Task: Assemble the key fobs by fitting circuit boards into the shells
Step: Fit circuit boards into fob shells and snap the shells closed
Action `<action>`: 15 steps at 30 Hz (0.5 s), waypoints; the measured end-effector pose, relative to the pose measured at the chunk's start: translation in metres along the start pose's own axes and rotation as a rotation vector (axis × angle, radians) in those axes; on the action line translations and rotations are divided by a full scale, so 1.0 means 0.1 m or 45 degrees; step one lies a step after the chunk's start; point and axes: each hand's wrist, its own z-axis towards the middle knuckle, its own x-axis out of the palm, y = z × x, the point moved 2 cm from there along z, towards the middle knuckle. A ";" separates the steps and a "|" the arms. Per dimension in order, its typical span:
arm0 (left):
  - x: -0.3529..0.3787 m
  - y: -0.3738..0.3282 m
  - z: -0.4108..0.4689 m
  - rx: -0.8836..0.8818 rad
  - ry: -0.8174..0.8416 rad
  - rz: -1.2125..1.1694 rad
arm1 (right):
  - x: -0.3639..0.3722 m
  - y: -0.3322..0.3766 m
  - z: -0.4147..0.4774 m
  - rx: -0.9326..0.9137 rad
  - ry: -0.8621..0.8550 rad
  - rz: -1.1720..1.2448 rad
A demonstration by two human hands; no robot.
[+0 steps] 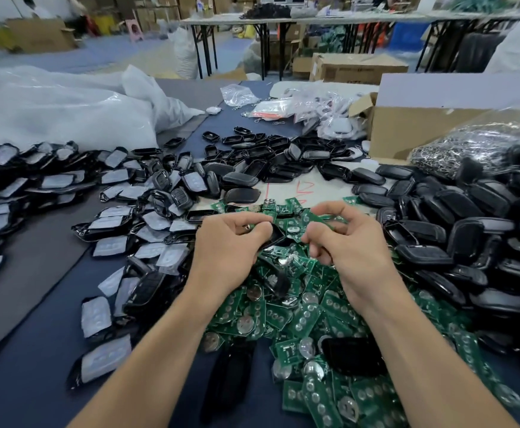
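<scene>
left hand (pixel 234 239) grips a black shell (pixel 276 235) angled toward the right hand (pixel 345 239), which probably pinches a circuit board (pixel 310 218).

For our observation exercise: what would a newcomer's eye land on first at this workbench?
The heap of green circuit boards in the centre, under both forearms, stands out first. Over it, the left hand grips a black shell, with the right hand curled close beside it. Piles of black shells flank them, the left pile showing grey pads.
</scene>
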 end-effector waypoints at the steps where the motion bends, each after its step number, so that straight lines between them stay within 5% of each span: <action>1: 0.00 0.01 -0.01 0.014 -0.028 0.029 | 0.00 0.00 0.00 0.003 -0.002 -0.004; 11: 0.01 -0.06 0.02 0.022 0.004 -0.020 | 0.02 -0.02 0.00 -0.130 -0.060 -0.272; 15: 0.03 -0.10 0.02 0.021 -0.065 -0.164 | 0.01 0.01 -0.02 -0.300 -0.141 -0.614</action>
